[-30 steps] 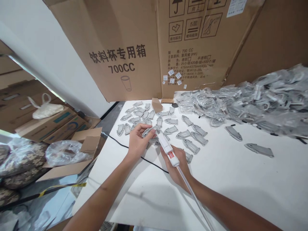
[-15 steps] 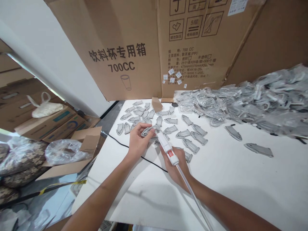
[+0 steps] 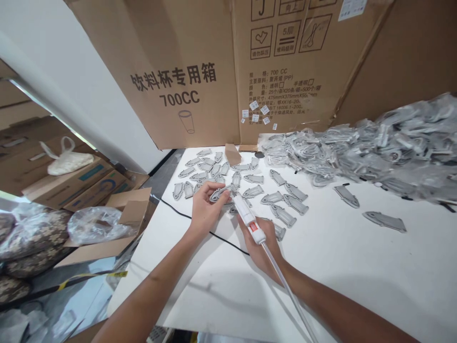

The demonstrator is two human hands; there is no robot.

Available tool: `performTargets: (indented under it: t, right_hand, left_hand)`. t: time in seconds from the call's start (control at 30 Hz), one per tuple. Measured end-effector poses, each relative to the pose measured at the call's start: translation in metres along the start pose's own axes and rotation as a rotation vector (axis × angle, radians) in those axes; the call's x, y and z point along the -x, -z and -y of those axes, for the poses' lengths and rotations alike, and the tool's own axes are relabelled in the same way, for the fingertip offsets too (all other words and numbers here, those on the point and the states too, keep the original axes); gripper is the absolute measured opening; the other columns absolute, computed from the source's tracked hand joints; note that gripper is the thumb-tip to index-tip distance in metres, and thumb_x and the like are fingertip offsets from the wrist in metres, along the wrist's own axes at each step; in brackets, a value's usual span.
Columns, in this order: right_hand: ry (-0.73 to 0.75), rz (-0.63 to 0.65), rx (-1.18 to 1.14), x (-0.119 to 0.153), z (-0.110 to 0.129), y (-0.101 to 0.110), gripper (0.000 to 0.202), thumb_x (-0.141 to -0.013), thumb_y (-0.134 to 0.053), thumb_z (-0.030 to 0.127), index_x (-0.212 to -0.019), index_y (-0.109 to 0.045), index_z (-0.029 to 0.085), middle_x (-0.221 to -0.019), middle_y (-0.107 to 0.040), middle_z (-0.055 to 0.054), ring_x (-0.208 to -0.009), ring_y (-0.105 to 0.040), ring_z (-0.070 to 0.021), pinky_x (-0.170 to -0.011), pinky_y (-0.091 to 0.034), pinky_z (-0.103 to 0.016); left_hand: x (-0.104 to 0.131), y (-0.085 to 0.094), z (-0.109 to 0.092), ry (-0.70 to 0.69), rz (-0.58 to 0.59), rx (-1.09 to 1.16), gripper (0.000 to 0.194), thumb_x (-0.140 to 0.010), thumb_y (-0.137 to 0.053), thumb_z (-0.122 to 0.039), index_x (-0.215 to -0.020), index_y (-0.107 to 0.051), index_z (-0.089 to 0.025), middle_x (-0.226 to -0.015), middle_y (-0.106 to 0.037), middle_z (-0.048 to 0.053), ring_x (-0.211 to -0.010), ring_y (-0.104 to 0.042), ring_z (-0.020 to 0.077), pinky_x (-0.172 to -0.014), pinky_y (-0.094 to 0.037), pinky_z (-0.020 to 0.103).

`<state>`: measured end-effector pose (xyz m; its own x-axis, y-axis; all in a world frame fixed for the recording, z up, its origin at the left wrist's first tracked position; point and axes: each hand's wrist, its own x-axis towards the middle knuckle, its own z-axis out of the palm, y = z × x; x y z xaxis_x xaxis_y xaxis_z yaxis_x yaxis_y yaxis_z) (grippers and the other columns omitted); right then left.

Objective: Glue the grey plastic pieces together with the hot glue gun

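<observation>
My left hand (image 3: 207, 208) is closed on a small grey plastic part (image 3: 218, 194), pointed at one end, pinched between thumb and fingers just above the table. My right hand (image 3: 262, 245) is wrapped round a white hot glue gun (image 3: 246, 214) with a red patch on its side. Its nozzle end points at the grey part and is close to it; whether they touch I cannot tell. A long translucent glue stick (image 3: 285, 286) runs out of the gun's back over my right forearm. Several matching grey parts (image 3: 283, 216) lie flat on the white table (image 3: 342, 271) around both hands.
A large cardboard box (image 3: 185, 47) stands behind the table. Bagged grey parts (image 3: 357, 147) are heaped at the back right. A black cable (image 3: 174, 209) crosses the table under my left wrist. Open cartons (image 3: 135, 214) and plastic bags (image 3: 32, 233) sit on the left.
</observation>
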<state>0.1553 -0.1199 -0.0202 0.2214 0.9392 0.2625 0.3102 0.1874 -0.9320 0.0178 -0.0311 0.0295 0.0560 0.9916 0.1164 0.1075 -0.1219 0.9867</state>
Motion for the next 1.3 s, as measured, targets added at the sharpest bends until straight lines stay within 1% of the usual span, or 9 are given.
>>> performTargets:
  t: [0.33, 0.47, 0.57, 0.63, 0.77, 0.97, 1.1, 1.23, 1.3]
  right_hand:
    - [-0.012, -0.032, 0.024, -0.001, 0.0, -0.001, 0.046, -0.099, -0.058, 0.047, -0.064, -0.042, 0.023, -0.057, -0.043, 0.006, -0.054, -0.037, -0.0133, -0.054, -0.031, -0.028]
    - [-0.121, 0.006, -0.05, -0.001, -0.001, 0.0, 0.049, -0.099, -0.058, 0.052, -0.064, -0.04, 0.023, -0.056, -0.04, 0.006, -0.055, -0.036, -0.0133, -0.054, -0.031, -0.028]
    - [-0.176, 0.035, -0.089, -0.001, 0.0, 0.001, 0.049, -0.099, -0.058, 0.054, -0.066, -0.039, 0.023, -0.056, -0.039, 0.006, -0.055, -0.036, -0.0131, -0.053, -0.03, -0.028]
    - [-0.184, 0.045, -0.096, -0.001, 0.001, 0.002, 0.048, -0.099, -0.058, 0.054, -0.067, -0.041, 0.023, -0.057, -0.041, 0.006, -0.055, -0.037, -0.013, -0.053, -0.031, -0.028]
    - [-0.17, 0.048, -0.111, -0.003, 0.003, 0.003, 0.047, -0.099, -0.058, 0.053, -0.068, -0.039, 0.023, -0.059, -0.039, 0.006, -0.057, -0.036, -0.0129, -0.053, -0.03, -0.028]
    - [-0.132, -0.003, -0.15, -0.003, 0.002, 0.004, 0.043, -0.1, -0.059, 0.049, -0.07, -0.042, 0.023, -0.063, -0.042, 0.005, -0.06, -0.038, -0.0129, -0.054, -0.033, -0.026]
    - [-0.009, -0.045, -0.18, -0.001, 0.005, 0.005, 0.033, -0.103, -0.057, 0.041, -0.078, -0.045, 0.023, -0.072, -0.045, 0.005, -0.065, -0.042, -0.0131, -0.06, -0.038, -0.025]
    - [0.156, -0.069, -0.193, -0.002, 0.021, 0.009, 0.027, -0.101, -0.057, 0.031, -0.079, -0.045, 0.023, -0.075, -0.046, 0.004, -0.066, -0.044, -0.0131, -0.063, -0.039, -0.026]
    - [0.204, -0.101, -0.203, -0.002, 0.031, 0.012, 0.027, -0.101, -0.056, 0.028, -0.078, -0.042, 0.024, -0.075, -0.043, 0.005, -0.063, -0.042, -0.0128, -0.06, -0.038, -0.026]
  left_hand:
    - [-0.004, 0.002, 0.01, -0.09, -0.011, -0.016, 0.033, -0.08, -0.084, -0.044, -0.099, -0.069, -0.021, -0.102, -0.07, 0.006, -0.097, -0.071, 0.0227, -0.077, -0.065, 0.034]
    - [-0.005, 0.008, 0.012, -0.281, 0.001, -0.196, 0.021, -0.089, -0.077, -0.038, -0.101, -0.07, -0.022, -0.099, -0.072, 0.006, -0.099, -0.071, 0.0223, -0.089, -0.06, 0.036]
    - [-0.004, 0.012, 0.01, -0.433, 0.021, -0.353, 0.013, -0.094, -0.071, -0.033, -0.103, -0.07, -0.024, -0.097, -0.074, 0.005, -0.093, -0.072, 0.021, -0.086, -0.058, 0.034]
    - [-0.004, 0.014, 0.008, -0.49, 0.039, -0.417, 0.011, -0.096, -0.069, -0.032, -0.104, -0.07, -0.024, -0.097, -0.076, 0.005, -0.089, -0.073, 0.0208, -0.081, -0.057, 0.033]
    - [-0.007, 0.016, 0.01, -0.531, 0.078, -0.469, 0.012, -0.097, -0.067, -0.033, -0.105, -0.071, -0.025, -0.1, -0.077, 0.006, -0.095, -0.074, 0.0227, -0.087, -0.057, 0.035]
    - [-0.019, 0.021, 0.015, -0.451, -0.013, -0.428, 0.019, -0.094, -0.071, -0.038, -0.108, -0.072, -0.026, -0.103, -0.075, 0.006, -0.094, -0.071, 0.0226, -0.088, -0.055, 0.034]
    - [-0.025, 0.021, 0.017, -0.313, -0.058, -0.373, 0.025, -0.09, -0.075, -0.041, -0.107, -0.074, -0.024, -0.105, -0.074, 0.006, -0.083, -0.067, 0.0191, -0.073, -0.053, 0.028]
    - [-0.032, 0.009, 0.019, -0.116, 0.124, -0.221, 0.043, -0.079, -0.083, -0.044, -0.115, -0.072, -0.023, -0.113, -0.073, 0.007, -0.074, -0.066, 0.0167, -0.065, -0.052, 0.026]
    - [-0.041, -0.004, 0.019, -0.063, 0.233, -0.205, 0.048, -0.077, -0.085, -0.042, -0.118, -0.07, -0.023, -0.101, -0.074, 0.005, -0.068, -0.064, 0.0162, -0.062, -0.051, 0.027]
